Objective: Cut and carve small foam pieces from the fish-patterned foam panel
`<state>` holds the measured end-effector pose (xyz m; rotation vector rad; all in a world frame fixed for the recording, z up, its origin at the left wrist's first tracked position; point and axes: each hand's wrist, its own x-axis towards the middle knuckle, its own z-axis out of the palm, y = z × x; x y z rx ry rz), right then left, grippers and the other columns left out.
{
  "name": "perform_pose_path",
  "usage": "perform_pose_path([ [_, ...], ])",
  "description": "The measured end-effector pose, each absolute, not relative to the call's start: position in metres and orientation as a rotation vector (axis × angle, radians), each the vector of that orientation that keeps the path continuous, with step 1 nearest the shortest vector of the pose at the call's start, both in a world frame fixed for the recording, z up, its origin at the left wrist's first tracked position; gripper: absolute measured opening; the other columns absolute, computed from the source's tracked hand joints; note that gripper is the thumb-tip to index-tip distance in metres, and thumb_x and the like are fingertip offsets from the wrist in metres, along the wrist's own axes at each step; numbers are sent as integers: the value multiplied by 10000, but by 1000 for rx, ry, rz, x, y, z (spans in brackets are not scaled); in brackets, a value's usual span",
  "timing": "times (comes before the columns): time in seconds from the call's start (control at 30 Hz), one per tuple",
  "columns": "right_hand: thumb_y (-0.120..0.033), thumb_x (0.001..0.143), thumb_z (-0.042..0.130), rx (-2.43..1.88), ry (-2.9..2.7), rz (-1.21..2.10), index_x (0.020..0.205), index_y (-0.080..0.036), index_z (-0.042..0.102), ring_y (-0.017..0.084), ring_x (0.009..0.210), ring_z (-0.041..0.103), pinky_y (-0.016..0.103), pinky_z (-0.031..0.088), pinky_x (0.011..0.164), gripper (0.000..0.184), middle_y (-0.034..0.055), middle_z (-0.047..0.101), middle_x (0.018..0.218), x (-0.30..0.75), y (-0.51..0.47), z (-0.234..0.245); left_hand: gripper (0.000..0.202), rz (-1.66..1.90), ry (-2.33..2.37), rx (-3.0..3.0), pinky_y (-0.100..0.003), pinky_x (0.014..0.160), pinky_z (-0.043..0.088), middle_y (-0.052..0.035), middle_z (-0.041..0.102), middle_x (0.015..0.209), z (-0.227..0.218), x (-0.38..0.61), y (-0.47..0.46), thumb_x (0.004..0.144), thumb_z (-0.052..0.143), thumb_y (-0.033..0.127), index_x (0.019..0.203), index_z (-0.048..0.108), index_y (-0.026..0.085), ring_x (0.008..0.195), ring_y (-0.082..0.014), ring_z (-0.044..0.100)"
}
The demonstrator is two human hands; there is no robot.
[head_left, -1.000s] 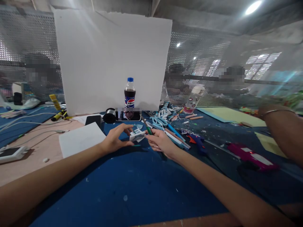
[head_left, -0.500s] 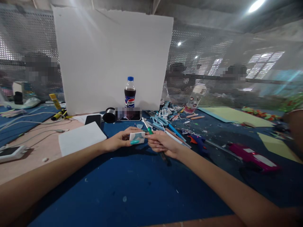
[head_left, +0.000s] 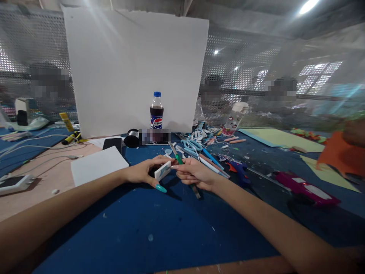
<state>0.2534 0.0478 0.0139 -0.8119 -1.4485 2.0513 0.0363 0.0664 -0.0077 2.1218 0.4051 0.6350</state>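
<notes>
My left hand (head_left: pixel 144 172) pinches a small white block (head_left: pixel 162 171) with teal marks, tilted on edge just above the blue mat (head_left: pixel 159 228). My right hand (head_left: pixel 194 174) is closed around a thin green-handled craft knife (head_left: pixel 179 158), whose tip points up and away beside the block. Both hands meet at the middle of the mat, almost touching each other.
A cola bottle (head_left: pixel 156 112) stands before a big white board (head_left: pixel 137 72), with a phone (head_left: pixel 155 137) and a tape roll (head_left: pixel 132 138) near it. Scissors (head_left: pixel 194 146), pens and foam scraps lie at the right, then a blue glue gun (head_left: pixel 239 170) and a magenta tool (head_left: pixel 302 188). White foam sheet (head_left: pixel 97 164) at left.
My left hand turned the white block from flat-facing to tilted on its edge. At the far right another person's arm has gone and an orange sheet came into view.
</notes>
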Motion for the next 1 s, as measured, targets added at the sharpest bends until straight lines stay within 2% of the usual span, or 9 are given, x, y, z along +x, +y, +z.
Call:
perform_pose_path([
  [0.23, -216, 771, 595, -846, -1439, 1971, 784, -162, 435, 10, 350, 172, 156, 111, 353, 169, -121, 284, 436, 253, 48, 12, 618, 673, 370, 1985, -508, 1031, 274, -75, 382, 1342, -11, 38, 68, 654, 730, 238, 1219, 480, 280, 1263, -281, 340],
  [0.37, -291, 776, 596, -886, -1504, 1807, 843, -166, 448, 26, 363, 160, 170, 115, 360, 204, -120, 250, 456, 251, 49, 10, 614, 737, 446, 1909, -499, 1010, 322, -93, 412, 1311, -16, 38, 68, 645, 729, 187, 1197, 467, 246, 1220, -270, 400],
  [0.53, -425, 882, 390, -949, -1681, 1369, 985, -161, 467, 59, 394, 204, 197, 174, 382, 294, -83, 274, 532, 255, 52, 6, 556, 932, 621, 1714, -489, 940, 400, -128, 493, 1187, -23, 39, 71, 633, 731, 148, 1104, 439, 193, 1141, -258, 478],
  [0.63, -404, 914, 313, -1022, -2007, 904, 973, -157, 523, 88, 452, 329, 230, 261, 456, 330, -39, 367, 565, 260, 51, 10, 573, 947, 639, 1690, -494, 904, 422, -115, 539, 1085, -26, 40, 72, 599, 755, 148, 1063, 421, 185, 1079, -255, 519],
  [0.77, -323, 914, 336, -1013, -2400, 267, 865, -150, 571, 171, 675, 500, 274, 324, 585, 296, 62, 564, 727, 264, 50, 17, 638, 935, 638, 1697, -474, 881, 435, -93, 537, 1043, -28, 40, 71, 586, 761, 164, 1110, 399, 188, 1030, -247, 538],
  [0.87, -275, 914, 344, -999, -2549, 55, 867, -142, 575, 201, 747, 525, 287, 348, 615, 271, 92, 610, 795, 263, 50, 16, 664, 914, 708, 1704, -459, 850, 448, -86, 513, 1053, -26, 40, 70, 591, 757, 179, 1145, 392, 199, 1013, -246, 539],
  [1.0, -264, 907, 383, -993, -2621, -17, 883, -141, 580, 207, 788, 542, 282, 378, 626, 233, 93, 627, 824, 261, 51, 11, 620, 877, 776, 1788, -448, 830, 445, -61, 514, 994, -24, 40, 70, 568, 777, 202, 1078, 423, 182, 968, -233, 535],
])
